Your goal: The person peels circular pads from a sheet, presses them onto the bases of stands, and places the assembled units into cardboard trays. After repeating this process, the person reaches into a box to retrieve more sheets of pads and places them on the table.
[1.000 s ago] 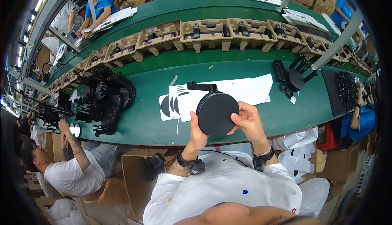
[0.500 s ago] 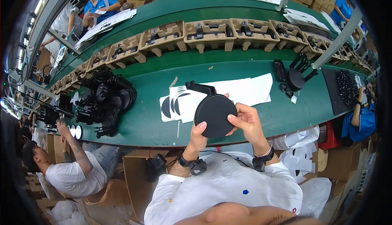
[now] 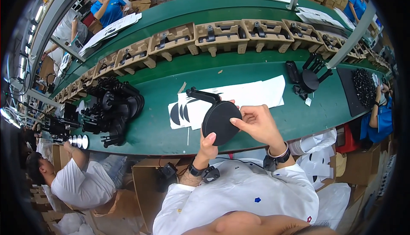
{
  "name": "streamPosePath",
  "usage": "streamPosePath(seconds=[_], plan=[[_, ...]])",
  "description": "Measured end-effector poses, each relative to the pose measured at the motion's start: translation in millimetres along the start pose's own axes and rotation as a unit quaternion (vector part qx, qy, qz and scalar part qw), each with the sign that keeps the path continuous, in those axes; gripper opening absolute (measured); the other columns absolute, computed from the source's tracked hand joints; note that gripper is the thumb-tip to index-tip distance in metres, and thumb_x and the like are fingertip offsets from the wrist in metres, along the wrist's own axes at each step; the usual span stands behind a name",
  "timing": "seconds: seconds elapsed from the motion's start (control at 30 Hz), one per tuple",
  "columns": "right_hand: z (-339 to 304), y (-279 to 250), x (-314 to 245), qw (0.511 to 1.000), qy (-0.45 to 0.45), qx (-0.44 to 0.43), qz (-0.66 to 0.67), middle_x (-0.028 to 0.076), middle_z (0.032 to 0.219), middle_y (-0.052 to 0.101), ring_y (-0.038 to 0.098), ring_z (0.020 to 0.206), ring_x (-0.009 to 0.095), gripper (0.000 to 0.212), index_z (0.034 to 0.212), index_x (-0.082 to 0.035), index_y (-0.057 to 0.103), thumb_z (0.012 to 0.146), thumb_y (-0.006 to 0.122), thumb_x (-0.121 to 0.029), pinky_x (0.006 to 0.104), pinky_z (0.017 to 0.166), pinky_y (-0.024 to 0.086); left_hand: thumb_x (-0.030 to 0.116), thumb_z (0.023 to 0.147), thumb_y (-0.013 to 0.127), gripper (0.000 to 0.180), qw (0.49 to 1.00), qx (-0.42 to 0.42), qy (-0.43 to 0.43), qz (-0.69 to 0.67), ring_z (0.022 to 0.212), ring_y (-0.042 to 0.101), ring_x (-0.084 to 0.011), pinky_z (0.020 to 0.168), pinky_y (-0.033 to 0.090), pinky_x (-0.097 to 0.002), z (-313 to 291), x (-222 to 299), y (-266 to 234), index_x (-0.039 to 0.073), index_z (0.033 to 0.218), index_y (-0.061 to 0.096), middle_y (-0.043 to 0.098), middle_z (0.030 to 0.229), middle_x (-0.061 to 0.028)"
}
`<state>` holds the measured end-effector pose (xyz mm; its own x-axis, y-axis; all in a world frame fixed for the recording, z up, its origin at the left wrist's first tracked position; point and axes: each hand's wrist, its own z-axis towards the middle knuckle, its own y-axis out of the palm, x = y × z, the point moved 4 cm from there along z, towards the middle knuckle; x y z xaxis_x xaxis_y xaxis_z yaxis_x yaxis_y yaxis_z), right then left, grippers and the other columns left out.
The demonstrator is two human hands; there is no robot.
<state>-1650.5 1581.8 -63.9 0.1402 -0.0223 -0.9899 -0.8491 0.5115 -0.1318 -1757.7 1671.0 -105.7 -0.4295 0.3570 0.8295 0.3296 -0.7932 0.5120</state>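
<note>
A round black stand base with a jointed arm sticking out at its upper left is tilted in front of me, over the bench's near edge. My left hand grips its lower left rim, thumb on the flat face and fingers hidden behind. At the right edge of the disc is my right hand, its thumb on the face and its other fingers curled by the rim. Beyond the disc lie white sheets with black round pads on them, partly covered by the stand.
A heap of black stands is at left. More black parts stand at right, near a dark mat with small pieces. Cardboard trays line the belt behind. A metal post rises at right. Co-workers sit on both sides.
The base has turned and tilted a little, its arm shifting left. My right hand's fingers have moved up and curled at the rim; the left keeps its hold.
</note>
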Motion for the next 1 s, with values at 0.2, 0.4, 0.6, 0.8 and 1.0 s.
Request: streamPosePath(seconds=[0.2,0.4,0.6,0.8,1.0], plan=[[7.6,-4.0,-22.0,0.930,-0.086,0.033,-0.356,0.007,0.046,0.053,0.050,0.039,0.011,0.036,0.058,0.001,0.056,0.067,0.081,-0.023,0.0247,0.041,0.039,0.050,0.066,0.050,0.094,0.999,0.025,0.005,-0.036,0.118,0.048,-0.0377,0.097,0.042,-0.0461,-1.4,5.5,-6.0,0.003,0.142,0.022,0.042,0.132,-0.0244],[19.7,-1.9,-14.5,0.928,-0.115,0.122,-0.332,0.005,0.047,0.049,0.046,0.040,0.013,0.045,0.059,0.000,0.055,0.055,0.087,-0.031,0.0255,0.042,0.037,0.051,0.074,0.043,0.086,0.982,0.002,0.010,-0.189,0.119,0.047,-0.0391,0.097,0.041,-0.0475,-0.9,13.6,-26.0,0.002,0.141,0.022,0.039,0.135,-0.0245],[6.1,15.7,-24.2,0.899,-0.348,0.146,-0.221,0.002,0.067,0.050,0.048,0.060,0.010,0.049,0.067,-0.005,0.049,0.052,0.089,-0.030,0.0225,0.052,0.039,0.057,0.073,0.045,0.087,0.976,0.109,0.019,-0.186,0.115,0.048,-0.0397,0.089,0.046,-0.0507,-0.9,24.1,-26.6,0.005,0.139,0.028,0.039,0.133,-0.0260],[19.4,34.4,-7.3,0.981,-0.171,0.060,-0.069,0.001,0.077,0.045,0.043,0.068,0.010,0.044,0.076,-0.006,0.046,0.059,0.086,-0.017,0.0229,0.061,0.041,0.056,0.076,0.042,0.084,0.985,0.044,0.045,-0.160,0.117,0.047,-0.0393,0.089,0.046,-0.0508,-1.8,24.4,-31.4,0.005,0.140,0.026,0.039,0.134,-0.0235],[39.1,21.4,25.8,0.960,-0.153,0.219,-0.083,0.003,0.083,0.050,0.051,0.074,0.013,0.039,0.081,-0.004,0.049,0.063,0.083,-0.012,0.0261,0.068,0.045,0.055,0.076,0.040,0.083,0.987,0.078,0.052,-0.132,0.121,0.045,-0.0367,0.089,0.046,-0.0518,0.1,18.1,-44.0,0.006,0.141,0.024,0.039,0.135,-0.0217]])
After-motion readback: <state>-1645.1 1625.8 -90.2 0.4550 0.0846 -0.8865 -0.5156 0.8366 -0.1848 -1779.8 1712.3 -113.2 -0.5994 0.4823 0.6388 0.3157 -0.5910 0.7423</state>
